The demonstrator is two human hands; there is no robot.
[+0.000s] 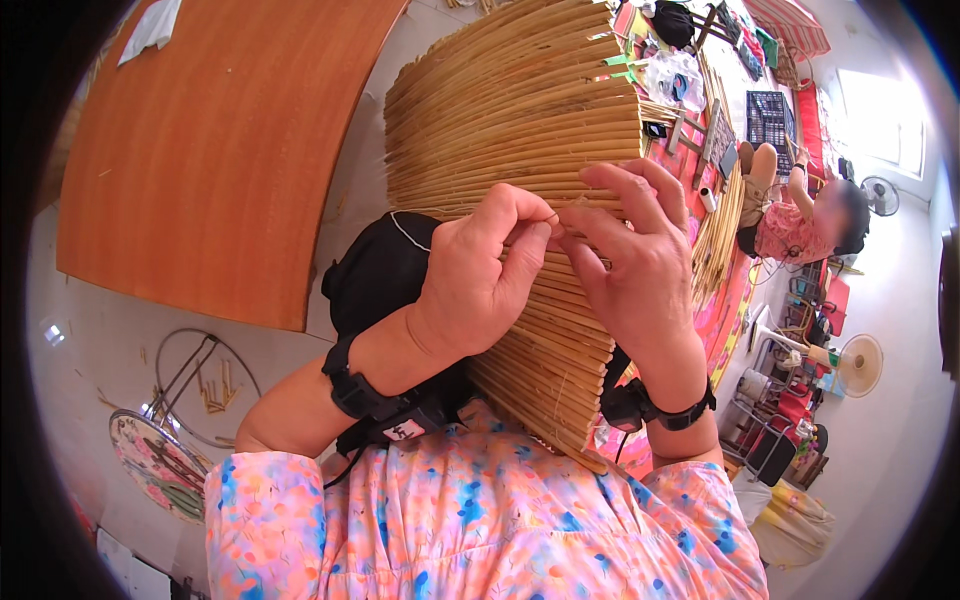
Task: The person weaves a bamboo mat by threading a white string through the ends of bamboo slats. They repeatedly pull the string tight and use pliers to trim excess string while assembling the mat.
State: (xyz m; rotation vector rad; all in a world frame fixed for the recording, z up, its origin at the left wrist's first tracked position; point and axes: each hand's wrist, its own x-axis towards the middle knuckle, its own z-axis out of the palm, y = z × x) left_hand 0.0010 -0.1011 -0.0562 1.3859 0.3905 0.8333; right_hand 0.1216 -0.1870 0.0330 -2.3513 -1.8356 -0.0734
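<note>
A mat of thin bamboo sticks, laid side by side and bound together, stretches from my lap away to the far side. Over its near part, my left hand is closed in a pinch of thumb and forefinger. My right hand meets it fingertip to fingertip, thumb and forefinger pinched, the other fingers raised and curved. Between the fingertips is what looks like a thin thread, mostly hidden. A pale cord curves over black cloth beside my left hand.
An orange-brown wooden board stands at the left. On the floor below it lie a round-seated stool and short stick pieces. At the right, a co-worker sits among loose sticks, a black crate and a standing fan.
</note>
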